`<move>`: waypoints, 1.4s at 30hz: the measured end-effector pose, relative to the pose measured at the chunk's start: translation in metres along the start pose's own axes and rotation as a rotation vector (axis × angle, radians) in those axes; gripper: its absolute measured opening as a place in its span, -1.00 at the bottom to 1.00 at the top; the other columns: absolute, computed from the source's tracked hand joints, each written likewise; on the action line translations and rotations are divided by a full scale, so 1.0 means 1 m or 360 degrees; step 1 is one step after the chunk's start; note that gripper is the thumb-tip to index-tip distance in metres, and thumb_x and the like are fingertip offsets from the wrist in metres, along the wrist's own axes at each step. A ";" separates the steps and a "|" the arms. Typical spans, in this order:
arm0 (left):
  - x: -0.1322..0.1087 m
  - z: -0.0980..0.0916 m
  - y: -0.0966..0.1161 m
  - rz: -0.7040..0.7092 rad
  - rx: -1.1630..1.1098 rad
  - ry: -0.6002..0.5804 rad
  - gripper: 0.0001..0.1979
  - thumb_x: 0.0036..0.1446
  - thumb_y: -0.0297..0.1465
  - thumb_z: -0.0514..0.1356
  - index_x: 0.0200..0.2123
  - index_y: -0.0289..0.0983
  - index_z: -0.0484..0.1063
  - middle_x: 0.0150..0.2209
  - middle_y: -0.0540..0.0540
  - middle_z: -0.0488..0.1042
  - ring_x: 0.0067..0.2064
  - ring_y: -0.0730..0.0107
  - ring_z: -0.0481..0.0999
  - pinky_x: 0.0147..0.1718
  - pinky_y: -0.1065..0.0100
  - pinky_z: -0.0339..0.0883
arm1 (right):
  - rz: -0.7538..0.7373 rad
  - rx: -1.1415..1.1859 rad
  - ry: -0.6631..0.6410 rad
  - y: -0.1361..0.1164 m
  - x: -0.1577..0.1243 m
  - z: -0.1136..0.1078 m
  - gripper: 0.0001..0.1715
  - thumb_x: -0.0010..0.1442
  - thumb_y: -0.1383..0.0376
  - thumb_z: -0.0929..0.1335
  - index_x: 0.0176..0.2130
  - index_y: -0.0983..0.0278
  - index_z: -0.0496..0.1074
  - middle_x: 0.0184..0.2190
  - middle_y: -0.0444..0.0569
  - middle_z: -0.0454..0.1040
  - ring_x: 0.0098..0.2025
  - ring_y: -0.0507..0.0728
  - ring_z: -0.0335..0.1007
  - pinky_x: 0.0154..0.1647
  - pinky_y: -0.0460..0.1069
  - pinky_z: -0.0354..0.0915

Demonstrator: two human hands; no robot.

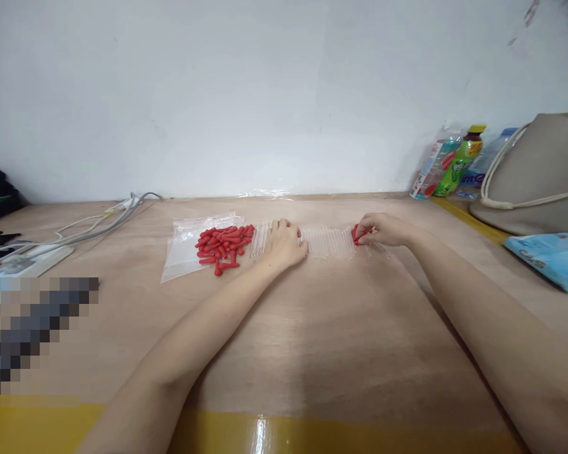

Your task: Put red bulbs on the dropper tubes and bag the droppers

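Note:
A row of clear thin tubes, like dropper pipettes, lies side by side across the table. Over the left part of this row rests my left hand, its fingers apart and touching the tubes. At the row's right end, my right hand is closed in a pinch on a red rubber bulb, partly hidden by the fingers. Left of the tubes, a heap of red rubber bulbs lies partly on a clear plastic bag.
Bottles and a beige drawstring bag stand at the back right, with a blue packet before them. Cables and a white power strip lie at left. Behind the wooden table rises a white wall.

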State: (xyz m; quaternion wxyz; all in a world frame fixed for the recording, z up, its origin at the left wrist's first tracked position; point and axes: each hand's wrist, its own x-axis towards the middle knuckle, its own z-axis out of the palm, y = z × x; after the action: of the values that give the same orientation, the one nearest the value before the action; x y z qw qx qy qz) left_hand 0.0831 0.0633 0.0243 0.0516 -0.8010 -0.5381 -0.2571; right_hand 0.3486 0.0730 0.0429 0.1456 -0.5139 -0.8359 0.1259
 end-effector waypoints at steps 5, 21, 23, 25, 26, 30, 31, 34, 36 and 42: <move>0.002 -0.001 0.018 -0.0027 0.0180 -0.0029 -0.81 -0.06 -0.36 0.15 -0.40 -0.39 0.40 -0.18 -0.34 0.27 -0.08 -0.06 0.18 -0.16 0.02 0.10 | 0.0008 0.0006 -0.0013 -0.002 0.001 0.000 -0.85 -0.06 0.19 0.35 -0.45 0.18 0.49 -0.38 -0.08 0.44 -0.31 0.08 0.33 -0.28 -0.05 0.23; 0.020 0.009 0.020 -0.0258 0.0260 -0.0088 -0.82 -0.12 -0.36 0.21 -0.50 -0.39 0.41 -0.28 -0.34 0.36 -0.13 -0.06 0.24 -0.19 0.03 0.07 | -0.0025 0.0084 0.0095 -0.026 0.003 -0.008 -0.77 0.05 0.22 0.28 -0.36 0.24 0.51 -0.38 -0.06 0.42 -0.42 0.03 0.34 -0.34 -0.07 0.22; 0.017 0.000 0.022 -0.0209 0.0232 -0.0091 -0.83 -0.04 -0.37 0.16 -0.45 -0.41 0.40 -0.26 -0.36 0.34 -0.13 -0.05 0.24 -0.20 0.05 0.10 | -0.0062 0.0113 0.0219 -0.037 0.007 -0.002 -0.76 0.06 0.23 0.27 -0.36 0.26 0.49 -0.37 -0.05 0.42 -0.42 0.03 0.32 -0.35 -0.07 0.22; 0.009 -0.011 0.021 -0.0088 0.0166 -0.0046 -0.83 0.06 -0.39 0.09 -0.38 -0.41 0.37 -0.25 -0.34 0.34 -0.15 0.00 0.27 -0.22 0.09 0.15 | -0.0072 0.0158 0.0405 -0.050 0.010 0.009 -0.79 0.07 0.25 0.27 -0.36 0.26 0.46 -0.37 -0.05 0.42 -0.40 0.05 0.31 -0.36 -0.06 0.21; 0.003 -0.016 0.019 -0.0007 0.0113 -0.0016 -0.84 0.10 -0.41 0.05 -0.34 -0.40 0.34 -0.26 -0.32 0.34 -0.17 0.05 0.29 -0.24 0.12 0.16 | -0.0058 0.0209 0.0500 -0.057 0.010 0.016 -0.80 0.08 0.26 0.26 -0.35 0.26 0.45 -0.38 -0.05 0.43 -0.40 0.05 0.31 -0.37 -0.06 0.21; -0.032 -0.028 -0.001 0.0394 -0.0169 -0.0038 -0.87 0.20 -0.39 -0.04 -0.31 -0.30 0.26 -0.38 -0.12 0.38 -0.34 0.27 0.36 -0.31 0.24 0.23 | -0.0108 0.0437 0.0737 -0.084 -0.002 0.049 -0.75 0.13 0.24 0.23 -0.21 0.25 0.40 -0.32 -0.01 0.44 -0.33 0.10 0.33 -0.32 -0.01 0.24; -0.041 -0.029 -0.008 0.0480 -0.0197 -0.0031 -0.86 0.20 -0.37 -0.04 -0.31 -0.29 0.26 -0.38 -0.11 0.39 -0.33 0.28 0.37 -0.30 0.25 0.24 | -0.0160 0.0418 0.0782 -0.089 -0.009 0.057 -0.72 0.15 0.26 0.23 -0.15 0.25 0.38 -0.28 0.02 0.42 -0.28 0.12 0.33 -0.26 0.02 0.25; -0.061 -0.029 -0.025 0.0653 -0.0299 -0.0031 -0.85 0.21 -0.37 -0.03 -0.28 -0.28 0.29 -0.33 -0.09 0.43 -0.27 0.31 0.41 -0.25 0.28 0.26 | -0.0324 0.0360 0.0777 -0.099 -0.026 0.073 -0.69 0.19 0.27 0.18 -0.10 0.15 0.37 -0.30 0.01 0.37 -0.25 0.14 0.32 -0.22 0.08 0.26; -0.065 -0.027 -0.031 0.0707 -0.0384 -0.0042 -0.83 0.22 -0.39 -0.04 -0.23 -0.27 0.31 -0.28 -0.09 0.43 -0.23 0.34 0.42 -0.23 0.30 0.27 | -0.0386 0.0424 0.0745 -0.102 -0.034 0.079 -0.71 0.20 0.26 0.17 -0.14 0.12 0.39 -0.31 0.00 0.34 -0.27 0.14 0.31 -0.23 0.08 0.27; -0.064 -0.024 -0.034 0.0678 -0.0524 -0.0064 -0.81 0.23 -0.40 -0.05 -0.22 -0.28 0.34 -0.28 -0.09 0.40 -0.24 0.39 0.40 -0.23 0.35 0.29 | -0.0455 0.0601 0.0655 -0.107 -0.036 0.084 -0.77 0.19 0.29 0.20 -0.19 0.17 0.37 -0.31 0.00 0.34 -0.28 0.11 0.30 -0.26 0.05 0.28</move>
State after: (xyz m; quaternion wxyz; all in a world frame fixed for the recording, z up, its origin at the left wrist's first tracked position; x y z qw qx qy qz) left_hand 0.0255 0.0151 0.0084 -0.0370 -0.8988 -0.3092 -0.3085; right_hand 0.2446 -0.0118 -0.0007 0.4207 -0.3697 -0.8147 0.1505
